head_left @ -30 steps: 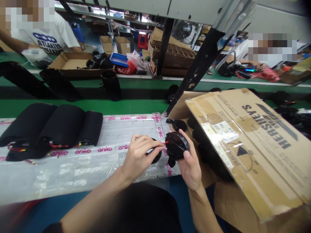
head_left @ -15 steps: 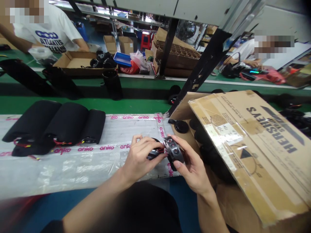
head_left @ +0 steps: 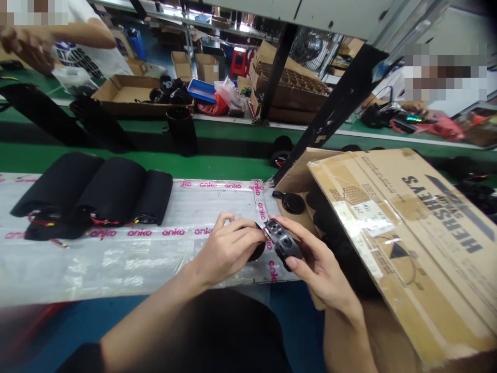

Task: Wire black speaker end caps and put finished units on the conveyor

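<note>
Across the green bench (head_left: 128, 166), spread with a clear plastic sheet (head_left: 116, 264) printed in pink "anko" lettering, black padded fabric rolls (head_left: 114, 189) lie to the left and an open brown cardboard carton (head_left: 404, 243) of black round parts stands to the right. Over the sheet, the right hand (head_left: 322, 269) has turned a black round plastic housing (head_left: 282, 241) to show its holed face, its grip clamped on the rim. The left hand (head_left: 227, 248) grips a dark round part (head_left: 258, 249) just beside it, where a short red wire (head_left: 267, 233) shows between them.
</note>
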{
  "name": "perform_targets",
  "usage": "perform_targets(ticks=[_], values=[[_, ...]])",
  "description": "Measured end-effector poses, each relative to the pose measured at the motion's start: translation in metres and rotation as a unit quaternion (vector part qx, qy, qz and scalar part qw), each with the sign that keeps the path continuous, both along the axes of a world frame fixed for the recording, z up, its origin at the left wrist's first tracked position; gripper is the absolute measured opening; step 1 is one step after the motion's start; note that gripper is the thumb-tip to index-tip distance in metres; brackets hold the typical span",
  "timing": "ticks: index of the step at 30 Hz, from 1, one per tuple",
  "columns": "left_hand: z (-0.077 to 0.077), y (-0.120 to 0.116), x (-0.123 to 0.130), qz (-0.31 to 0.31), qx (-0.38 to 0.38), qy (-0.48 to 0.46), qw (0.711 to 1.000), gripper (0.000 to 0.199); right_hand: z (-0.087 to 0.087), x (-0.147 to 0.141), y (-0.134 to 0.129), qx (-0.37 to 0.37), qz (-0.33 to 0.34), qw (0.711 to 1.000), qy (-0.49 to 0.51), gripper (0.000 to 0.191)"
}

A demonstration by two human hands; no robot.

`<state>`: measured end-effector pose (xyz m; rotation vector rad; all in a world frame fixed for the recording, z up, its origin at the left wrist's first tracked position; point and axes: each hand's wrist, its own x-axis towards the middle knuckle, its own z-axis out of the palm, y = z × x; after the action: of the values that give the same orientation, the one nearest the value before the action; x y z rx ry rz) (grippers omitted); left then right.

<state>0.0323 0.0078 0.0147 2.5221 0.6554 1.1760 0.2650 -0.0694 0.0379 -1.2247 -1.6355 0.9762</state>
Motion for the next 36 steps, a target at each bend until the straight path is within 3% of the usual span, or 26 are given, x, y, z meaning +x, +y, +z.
perform_targets(ticks=[6,10,14,18,26,28,30,32,33,36], values=[[-0.001,0.006,-0.001,-0.017,-0.052,-0.011,0.998,0.016,0.002,0.003,0.001,0.022,0.027,0.999,-0.035,0.06],[-0.005,0.002,0.005,0.003,-0.115,-0.059,0.992,0.001,0.002,0.005,0.001,-0.009,0.027,0.999,-0.033,0.059],[-0.004,-0.003,0.007,0.049,-0.13,-0.095,0.986,0.008,0.004,-0.006,0.005,0.001,-0.024,0.998,-0.056,0.065],[-0.01,-0.006,0.0,0.022,-0.155,-0.114,0.981,0.01,0.007,-0.029,0.007,0.014,-0.07,0.993,-0.099,0.077],[-0.028,-0.008,-0.005,0.003,-0.266,-0.169,0.949,0.035,0.02,-0.053,-0.004,-0.07,-0.04,0.992,-0.097,0.082],[-0.031,-0.006,-0.009,-0.039,-0.331,-0.21,0.919,0.024,0.02,-0.055,-0.002,-0.051,-0.056,0.989,-0.123,0.077],[-0.034,-0.004,-0.015,-0.084,-0.419,-0.294,0.855,0.015,0.019,-0.058,0.004,-0.021,-0.079,0.98,-0.184,0.075],[-0.037,-0.001,-0.019,-0.113,-0.479,-0.352,0.796,0.024,0.015,-0.059,0.01,0.002,-0.089,0.967,-0.237,0.077],[-0.038,0.0,-0.02,-0.118,-0.49,-0.347,0.791,0.029,0.012,-0.06,0.012,0.01,-0.089,0.965,-0.248,0.078],[-0.039,0.001,-0.017,-0.092,-0.466,-0.244,0.845,0.038,-0.006,-0.059,0.012,0.031,-0.091,0.972,-0.216,0.083]])
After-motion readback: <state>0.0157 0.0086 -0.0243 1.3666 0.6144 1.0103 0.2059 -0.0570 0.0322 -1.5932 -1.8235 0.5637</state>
